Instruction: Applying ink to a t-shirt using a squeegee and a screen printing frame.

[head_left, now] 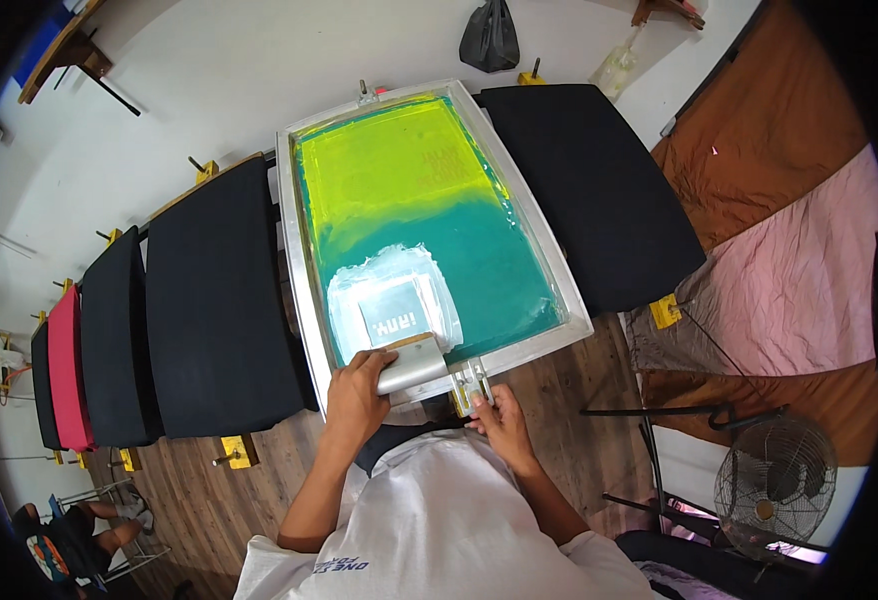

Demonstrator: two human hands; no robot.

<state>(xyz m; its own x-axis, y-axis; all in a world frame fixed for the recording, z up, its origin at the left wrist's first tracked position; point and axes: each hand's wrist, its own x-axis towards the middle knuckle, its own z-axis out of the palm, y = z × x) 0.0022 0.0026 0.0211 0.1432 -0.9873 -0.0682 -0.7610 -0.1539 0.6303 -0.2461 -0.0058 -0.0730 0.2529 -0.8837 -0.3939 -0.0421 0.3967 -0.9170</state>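
Observation:
A screen printing frame point(549, 245) with a pale metal rim lies in front of me. Its mesh is teal, with yellow-green ink point(389, 160) over the far part and a patch of white ink point(439, 300) around a small design at the near left. My left hand point(359, 392) is closed on a squeegee point(414, 367) with a silver metal handle, resting at the frame's near edge beside the white ink. My right hand point(504, 422) grips a metal bracket point(471, 380) at the middle of that edge, the thumb lying on it.
Padded boards in black cloth stand left point(214, 300) and right point(594, 190) of the frame, one farther left in pink point(67, 370). Yellow blocks point(237, 452) stick out at their ends. A wire fan point(774, 480) stands at lower right. Another person point(74, 540) sits at lower left.

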